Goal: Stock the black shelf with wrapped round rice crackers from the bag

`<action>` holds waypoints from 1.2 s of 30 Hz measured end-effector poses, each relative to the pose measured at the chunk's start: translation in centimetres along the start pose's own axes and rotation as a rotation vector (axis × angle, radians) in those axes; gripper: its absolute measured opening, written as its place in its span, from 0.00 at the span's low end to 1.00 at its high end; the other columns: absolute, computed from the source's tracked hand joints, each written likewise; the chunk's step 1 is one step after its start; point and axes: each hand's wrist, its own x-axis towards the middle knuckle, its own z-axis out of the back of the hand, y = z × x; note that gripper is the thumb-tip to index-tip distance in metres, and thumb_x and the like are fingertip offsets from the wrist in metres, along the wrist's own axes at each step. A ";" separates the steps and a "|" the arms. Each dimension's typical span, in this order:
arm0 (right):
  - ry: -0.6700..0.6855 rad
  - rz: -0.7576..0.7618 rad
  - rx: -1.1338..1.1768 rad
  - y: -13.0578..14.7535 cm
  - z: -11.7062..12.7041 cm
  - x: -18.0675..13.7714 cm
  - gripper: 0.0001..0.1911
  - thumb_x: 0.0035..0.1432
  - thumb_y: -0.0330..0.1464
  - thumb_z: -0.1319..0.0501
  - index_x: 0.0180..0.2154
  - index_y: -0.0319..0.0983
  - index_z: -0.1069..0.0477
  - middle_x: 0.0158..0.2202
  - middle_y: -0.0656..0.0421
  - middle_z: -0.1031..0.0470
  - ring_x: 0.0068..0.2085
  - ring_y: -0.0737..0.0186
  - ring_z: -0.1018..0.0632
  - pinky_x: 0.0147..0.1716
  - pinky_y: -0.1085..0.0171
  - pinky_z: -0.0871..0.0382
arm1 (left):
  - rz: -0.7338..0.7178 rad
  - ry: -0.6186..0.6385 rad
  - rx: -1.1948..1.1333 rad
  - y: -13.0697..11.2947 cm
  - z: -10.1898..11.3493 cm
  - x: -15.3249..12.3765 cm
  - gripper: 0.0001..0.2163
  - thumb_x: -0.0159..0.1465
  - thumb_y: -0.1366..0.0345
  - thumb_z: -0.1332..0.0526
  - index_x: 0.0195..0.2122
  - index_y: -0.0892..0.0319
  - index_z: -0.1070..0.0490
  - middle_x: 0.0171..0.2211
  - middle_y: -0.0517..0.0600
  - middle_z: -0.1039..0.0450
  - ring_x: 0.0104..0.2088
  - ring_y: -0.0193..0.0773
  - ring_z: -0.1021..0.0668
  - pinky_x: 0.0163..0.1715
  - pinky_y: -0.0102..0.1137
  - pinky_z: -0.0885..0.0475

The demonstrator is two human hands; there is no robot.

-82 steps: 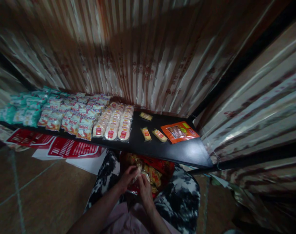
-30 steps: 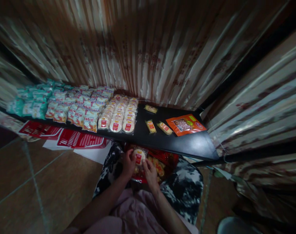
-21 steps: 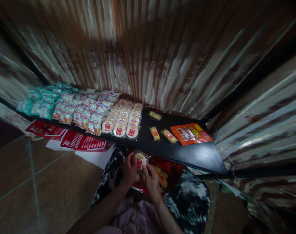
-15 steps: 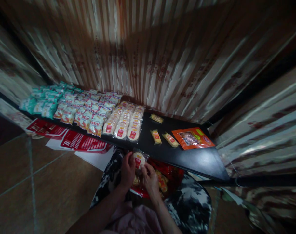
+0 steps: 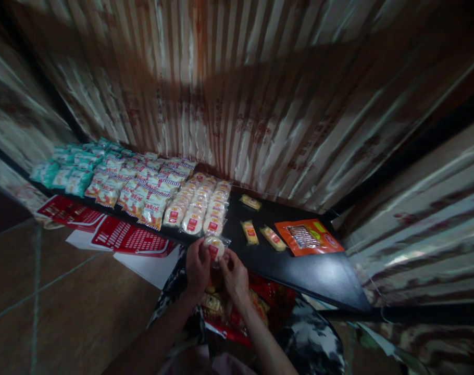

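Observation:
Between my two hands is a round white rice cracker packet [image 5: 214, 249] in clear wrap with a red label. My left hand [image 5: 198, 265] pinches its left edge, while my right hand [image 5: 235, 276] grips the lower right edge. The packet is just in front of the black shelf's edge, below three rows of similar rice cracker packets [image 5: 192, 222] laid overlapping. Under my hands, on the lap, a red bag [image 5: 274, 289] holds several more wrapped snacks, partly hidden by my right forearm.
On the black shelf [image 5: 299, 271] lie three small yellow packets [image 5: 250, 233] and a flat orange packet [image 5: 309, 237]. White-and-orange snack bags [image 5: 151, 208] and teal packets [image 5: 78, 179] fill the left side. Red printed packages [image 5: 131, 237] sit below the left front edge. A striped curtain [image 5: 237, 104] hangs behind.
Both hands have carried the rice cracker packet slightly left and closer to the shelf's rows. The view has tilted a little, so the shelf appears lower.

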 end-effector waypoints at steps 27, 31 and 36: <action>-0.022 0.063 -0.308 -0.7 -1.6 5.6 0.13 0.53 0.41 0.46 0.33 0.39 0.30 0.27 0.61 0.28 0.26 0.66 0.29 0.27 0.68 0.39 | -0.425 -0.023 0.287 1.6 -1.8 3.8 0.16 0.62 0.69 0.47 0.51 0.63 0.40 0.46 0.58 0.33 0.50 0.45 0.32 0.51 0.44 0.35; -0.018 0.064 -0.307 -0.8 -1.7 5.7 0.13 0.53 0.40 0.47 0.33 0.39 0.30 0.27 0.61 0.29 0.27 0.65 0.28 0.27 0.68 0.38 | -0.428 0.019 0.308 1.8 -1.7 3.4 0.15 0.62 0.69 0.47 0.51 0.61 0.38 0.48 0.58 0.34 0.52 0.46 0.33 0.52 0.44 0.36; -0.048 0.049 -0.268 -1.0 -1.9 5.6 0.16 0.52 0.40 0.45 0.41 0.39 0.32 0.32 0.60 0.28 0.27 0.66 0.28 0.29 0.67 0.36 | -0.450 0.040 0.348 2.5 -1.8 3.2 0.13 0.62 0.69 0.47 0.49 0.60 0.36 0.49 0.58 0.35 0.51 0.45 0.33 0.51 0.43 0.35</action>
